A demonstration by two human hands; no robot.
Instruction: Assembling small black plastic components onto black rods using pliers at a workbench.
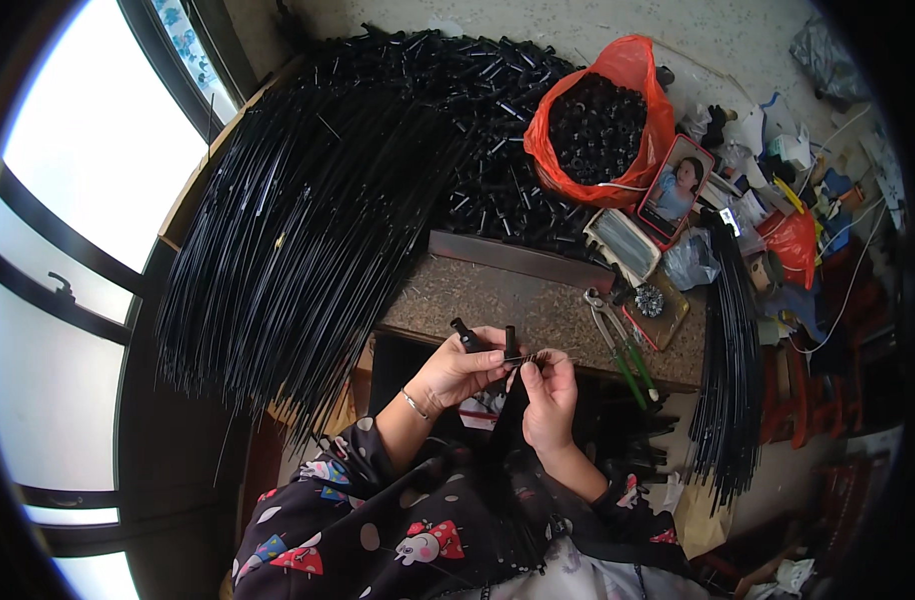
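Observation:
Above the front edge of the table, my left hand (450, 375) is closed around a black plastic tube part (465, 335) that sticks up past its fingers. A second short black tube (511, 341) stands upright at that hand's fingertips. Close by on the right, my right hand (550, 402) is closed in a pinch, thumb against forefinger, almost touching the left fingertips. Between the two hands runs a thin dark piece, too small to name. A bracelet (415, 403) is on my left wrist.
Long thin black rods (298, 230) cover the table's left side; more rods (730, 380) hang at the right. Behind lie heaped black tube parts (498, 190), a red bag (548, 120) of small black pieces, and a phone (675, 190). Green-handled pliers (623, 350) lie near the table edge (538, 300).

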